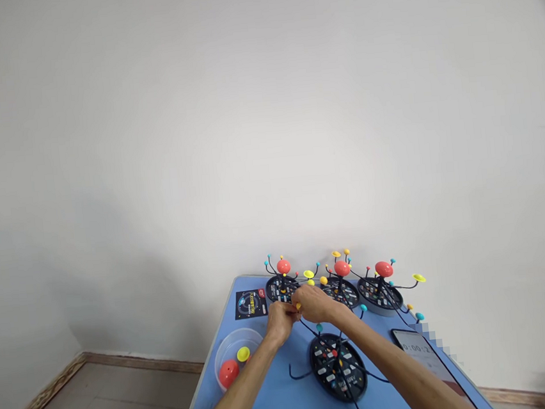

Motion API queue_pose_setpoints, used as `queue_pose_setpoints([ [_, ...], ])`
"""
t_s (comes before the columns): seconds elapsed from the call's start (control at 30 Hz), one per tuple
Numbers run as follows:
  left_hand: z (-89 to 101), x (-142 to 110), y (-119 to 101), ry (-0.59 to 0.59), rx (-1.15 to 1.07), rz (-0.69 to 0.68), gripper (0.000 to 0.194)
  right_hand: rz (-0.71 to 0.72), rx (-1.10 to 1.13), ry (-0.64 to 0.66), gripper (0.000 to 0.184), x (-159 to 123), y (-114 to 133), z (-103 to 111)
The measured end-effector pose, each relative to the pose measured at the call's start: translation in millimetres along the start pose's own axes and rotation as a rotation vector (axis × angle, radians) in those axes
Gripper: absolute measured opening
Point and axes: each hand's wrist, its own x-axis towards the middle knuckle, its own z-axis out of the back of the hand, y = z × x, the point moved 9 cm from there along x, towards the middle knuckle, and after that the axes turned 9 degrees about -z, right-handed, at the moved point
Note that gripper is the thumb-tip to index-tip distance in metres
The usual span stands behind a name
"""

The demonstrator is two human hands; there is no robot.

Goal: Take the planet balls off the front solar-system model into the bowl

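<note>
Nearest, the black round base (340, 383) with its bent black arms rests on the blue table (272, 400), below and between the forearms; some arms carry teal balls, while the hooked one at its left (297, 377) has a bare end. Beside it on the left, the clear tub (230, 343) holds a red ball (229, 373) and a yellow cup (243, 354), within easy reach of the left arm. Just beyond the base, the two hands meet over one thin arm, at a small yellow ball (298, 306). The right hand (313, 300) seems to have its grip closed on that ball; the left hand (282, 320) has its fingers bent in at the same place, but what they pinch is hidden. If the ball is being fitted, one hand should steady the arm close under its tip and the other push straight along it, since a sideways press could flex the arm or tip the base. Farther back, by the wall, three similar models (341, 268) stand close behind the hands, so elbows and knuckles need care.
</note>
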Motion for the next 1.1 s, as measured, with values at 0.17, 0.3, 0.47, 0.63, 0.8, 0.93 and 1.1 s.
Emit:
queue_pose_setpoints([
  [0.17,1.3,-1,0,-0.009,0.007,-0.012,0.023,-0.073,0.01,-0.027,0.031,4,-3,-6],
  [0.3,-0.7,-1,2,-0.001,-0.001,-0.02,0.023,-0.07,0.003,-0.029,0.026,5,3,-9],
  [0.47,-2.0,-2,4,0.004,-0.018,-0.025,0.02,0.002,0.03,-0.033,0.026,0,10,-6],
  [0.63,2.1,-7,1,-0.001,-0.034,-0.015,0.021,0.022,0.152,-0.075,0.03,-3,6,7],
  [0.8,7.3,-11,0,-0.041,-0.031,0.009,0.024,-0.003,0.258,-0.122,0.026,2,5,18],
  [0.93,16.3,-16,3,-0.106,-0.015,0.03,0.022,0.052,0.306,-0.128,0.018,2,27,23],
  [1.1,47.9,-39,-1,-0.169,-0.024,-0.014,0.014,0.083,0.338,-0.158,0.021,-1,58,38],
])
